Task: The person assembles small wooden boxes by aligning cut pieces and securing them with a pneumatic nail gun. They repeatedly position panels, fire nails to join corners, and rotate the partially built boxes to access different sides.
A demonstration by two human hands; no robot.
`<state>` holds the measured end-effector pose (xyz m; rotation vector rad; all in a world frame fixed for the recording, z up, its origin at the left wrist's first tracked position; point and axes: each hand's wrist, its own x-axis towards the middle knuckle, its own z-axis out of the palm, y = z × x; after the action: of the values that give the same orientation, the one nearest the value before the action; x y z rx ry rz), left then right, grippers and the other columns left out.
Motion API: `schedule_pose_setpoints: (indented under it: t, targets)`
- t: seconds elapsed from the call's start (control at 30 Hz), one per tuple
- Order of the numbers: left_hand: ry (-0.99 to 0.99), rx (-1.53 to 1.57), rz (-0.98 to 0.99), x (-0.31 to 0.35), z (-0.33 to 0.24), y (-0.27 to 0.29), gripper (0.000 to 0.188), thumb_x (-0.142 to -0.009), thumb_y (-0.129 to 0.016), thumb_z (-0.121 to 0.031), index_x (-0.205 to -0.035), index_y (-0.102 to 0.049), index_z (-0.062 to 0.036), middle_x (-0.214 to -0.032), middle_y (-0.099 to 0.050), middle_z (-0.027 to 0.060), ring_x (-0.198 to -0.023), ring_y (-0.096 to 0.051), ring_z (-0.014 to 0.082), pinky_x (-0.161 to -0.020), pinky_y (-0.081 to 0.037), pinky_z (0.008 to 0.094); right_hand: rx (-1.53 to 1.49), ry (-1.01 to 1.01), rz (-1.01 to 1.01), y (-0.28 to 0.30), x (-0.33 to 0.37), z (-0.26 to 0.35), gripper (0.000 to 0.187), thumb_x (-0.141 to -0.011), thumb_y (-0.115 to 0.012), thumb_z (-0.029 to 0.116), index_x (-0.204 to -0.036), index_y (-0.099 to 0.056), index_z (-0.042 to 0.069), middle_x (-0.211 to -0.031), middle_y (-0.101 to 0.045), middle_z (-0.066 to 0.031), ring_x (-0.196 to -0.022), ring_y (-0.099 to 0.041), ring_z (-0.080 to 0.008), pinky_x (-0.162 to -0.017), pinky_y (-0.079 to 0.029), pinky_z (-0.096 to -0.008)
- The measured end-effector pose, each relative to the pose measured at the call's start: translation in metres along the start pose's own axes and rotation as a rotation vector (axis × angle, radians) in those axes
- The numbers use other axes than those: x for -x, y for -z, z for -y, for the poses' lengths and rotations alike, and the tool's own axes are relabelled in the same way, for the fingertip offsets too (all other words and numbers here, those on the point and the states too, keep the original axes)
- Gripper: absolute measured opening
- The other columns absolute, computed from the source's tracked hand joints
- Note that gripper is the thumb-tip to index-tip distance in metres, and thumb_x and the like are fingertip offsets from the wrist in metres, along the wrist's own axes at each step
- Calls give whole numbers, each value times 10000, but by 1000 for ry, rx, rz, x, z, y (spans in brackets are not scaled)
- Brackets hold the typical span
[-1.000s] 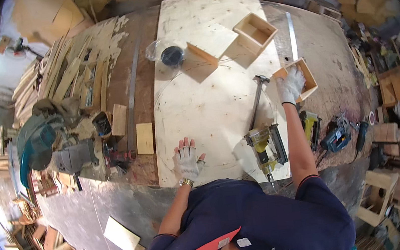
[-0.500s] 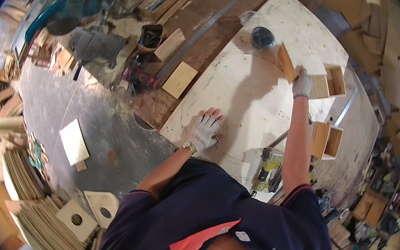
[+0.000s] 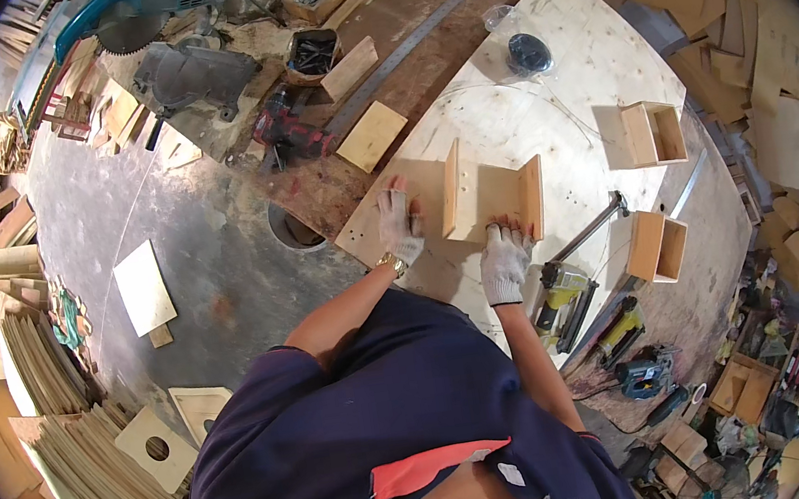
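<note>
A three-sided wooden box frame (image 3: 489,199) stands on the pale plywood sheet (image 3: 543,109) just in front of me, its two side panels upright. My gloved right hand (image 3: 504,258) grips the frame's near edge. My gloved left hand (image 3: 400,225) lies flat on the sheet with its fingers apart, right beside the frame's left panel; I cannot tell whether it touches the panel.
Two small open wooden boxes (image 3: 652,131) (image 3: 657,246) sit to the right, with a hammer (image 3: 590,224) and a yellow nail gun (image 3: 562,291) nearby. A black roll in a plastic bag (image 3: 527,53) lies at the far end. A red drill (image 3: 289,133), a mitre saw (image 3: 148,10) and plywood stacks (image 3: 55,396) lie left.
My right hand has come from the boxes at the right to the three-sided frame, now close in front of me. My view has swung round. The left hand stays on the sheet.
</note>
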<state>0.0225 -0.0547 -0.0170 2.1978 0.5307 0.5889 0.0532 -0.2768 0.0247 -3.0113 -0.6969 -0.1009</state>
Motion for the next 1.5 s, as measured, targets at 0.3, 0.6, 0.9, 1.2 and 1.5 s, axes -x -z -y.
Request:
schedule_pose_setpoints:
  t: [0.3, 0.6, 0.9, 1.2, 1.5]
  targets:
    - [-131, -562, 153, -133, 80, 23, 614, -847, -780, -304, -1376, -553, -90, -1289, -559, 204, -1230, -547, 431, -981, -503, 555, -290, -79, 383, 33, 27, 27, 789, -789, -786, 213, -1503, -491, 54, -1642, -398, -228, -1554, -305, -433, -1282, -278, -509]
    - [-3, 50, 115, -133, 13, 54, 563, -903, -790, -392, -1318, -634, -46, -1166, -661, 180, -1035, -649, 354, -920, -543, 426, -987, -640, -74, 73, 39, -6, 160, -957, -715, 96, -1094, -743, 18, -838, -737, -82, -804, -693, -112, -710, -552, -302]
    - [248, 397, 1403, -43, -166, 84, 459, -1029, -665, -259, -1439, -652, -55, -1218, -698, 63, -1034, -614, 85, -907, -498, 273, -1562, -353, -128, 114, 47, -15, 520, -1036, -712, 247, -1454, -518, 8, -1126, -668, -78, -948, -691, -142, -768, -592, -279]
    - [845, 1487, 1165, -14, -103, 66, 463, -1092, -556, -348, -1353, -594, 32, -1290, -684, 194, -1233, -656, 327, -987, -579, 499, -1675, -880, -127, 108, 54, -31, 395, -1062, -666, 396, -1106, -642, 4, -650, -590, -25, -551, -684, -155, -481, -566, -270]
    - [458, 911, 1045, -2, -112, 85, 390, -1116, -528, -166, -1391, -547, 109, -1176, -713, 154, -955, -755, 238, -824, -601, 323, -1481, -626, 157, 110, 68, -53, 265, -1033, -707, 228, -1172, -659, 8, -721, -560, 7, -502, -554, -77, -443, -427, -237]
